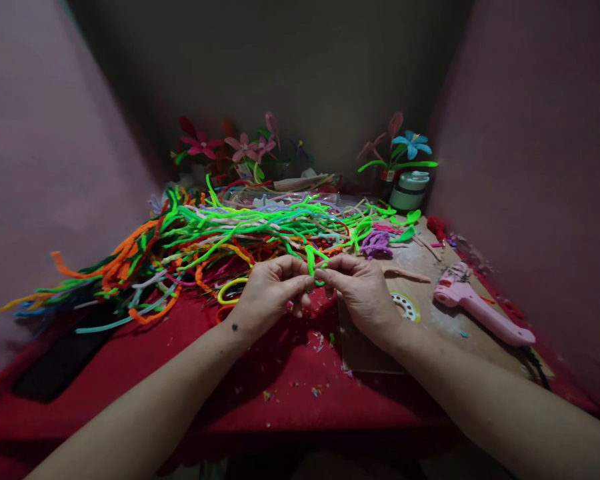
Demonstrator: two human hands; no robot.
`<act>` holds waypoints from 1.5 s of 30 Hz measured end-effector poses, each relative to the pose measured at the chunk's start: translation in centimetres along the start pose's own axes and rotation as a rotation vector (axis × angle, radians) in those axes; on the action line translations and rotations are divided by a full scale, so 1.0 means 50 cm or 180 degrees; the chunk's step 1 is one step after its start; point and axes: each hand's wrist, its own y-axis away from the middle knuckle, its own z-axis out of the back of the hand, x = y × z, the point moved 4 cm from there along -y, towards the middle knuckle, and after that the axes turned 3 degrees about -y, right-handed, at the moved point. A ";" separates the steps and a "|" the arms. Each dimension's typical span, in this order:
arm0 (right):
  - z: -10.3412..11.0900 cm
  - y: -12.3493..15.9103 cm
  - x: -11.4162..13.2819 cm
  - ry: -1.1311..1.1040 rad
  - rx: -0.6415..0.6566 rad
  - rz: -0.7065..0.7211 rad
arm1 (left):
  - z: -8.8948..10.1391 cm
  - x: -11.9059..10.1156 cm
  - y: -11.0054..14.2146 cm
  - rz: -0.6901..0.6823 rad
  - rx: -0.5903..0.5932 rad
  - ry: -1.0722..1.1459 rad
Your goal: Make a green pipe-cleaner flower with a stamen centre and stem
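Both hands meet at the centre of the view over a red cloth [280, 373]. My left hand [270, 288] and my right hand [361, 288] each pinch a bright green pipe cleaner [311, 261], bent into a small loop between the fingertips. Just behind them lies a wide heap of pipe cleaners [215, 237] in green, orange, pink and white.
A pink glue gun [475, 308] lies on a brown board [445, 320] at the right. Purple fuzzy pieces [376, 243] sit behind my right hand. Pipe-cleaner flowers [240, 148] and a blue flower [411, 143] stand at the back, near a small lidded jar [409, 190].
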 end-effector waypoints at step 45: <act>-0.006 0.015 0.002 0.0516 0.0178 -0.0286 | -0.012 -0.001 0.003 -0.0334 -0.0224 0.0113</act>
